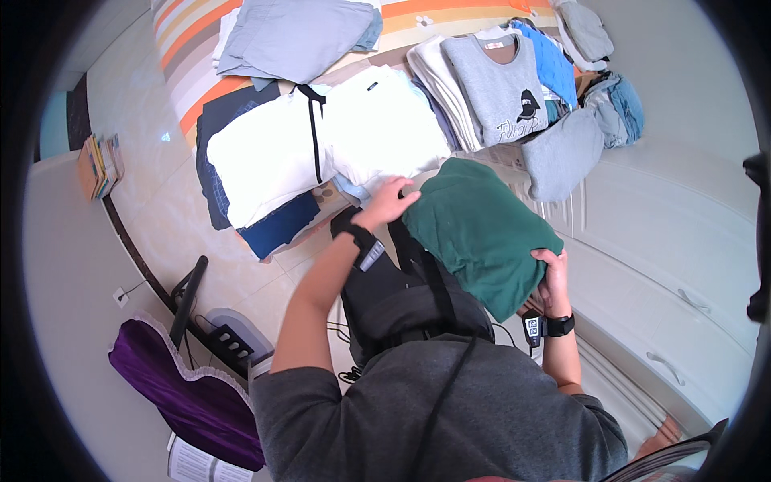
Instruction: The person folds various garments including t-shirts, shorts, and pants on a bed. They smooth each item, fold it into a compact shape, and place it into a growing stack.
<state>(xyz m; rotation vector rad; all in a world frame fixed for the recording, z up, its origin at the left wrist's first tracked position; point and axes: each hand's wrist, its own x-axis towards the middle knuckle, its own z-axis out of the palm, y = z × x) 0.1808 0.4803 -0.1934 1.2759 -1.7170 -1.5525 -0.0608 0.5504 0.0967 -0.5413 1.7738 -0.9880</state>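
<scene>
A folded dark green garment [482, 232] is held up in front of my body, over my right leg. My right hand [551, 277] grips its lower right edge, thumb on top and fingers underneath. Beside the cloth's upper left edge is my left hand [388, 202], slightly blurred, with thumb and fingers apart. Whether its thumb touches the green fabric is hard to tell. Just beyond that hand lie a folded white garment with a black stripe [271, 156] and another white top [382, 126], side by side on stacked clothes. Black bands with small devices circle both wrists.
Folded clothes cover the striped bedding [397, 12], including a grey printed sweatshirt [494, 78] and grey trousers [295, 36]. A grey garment [563, 153] hangs over the edge by white drawers [632, 283]. At left stand a purple chair cover [181, 391] and books [99, 165].
</scene>
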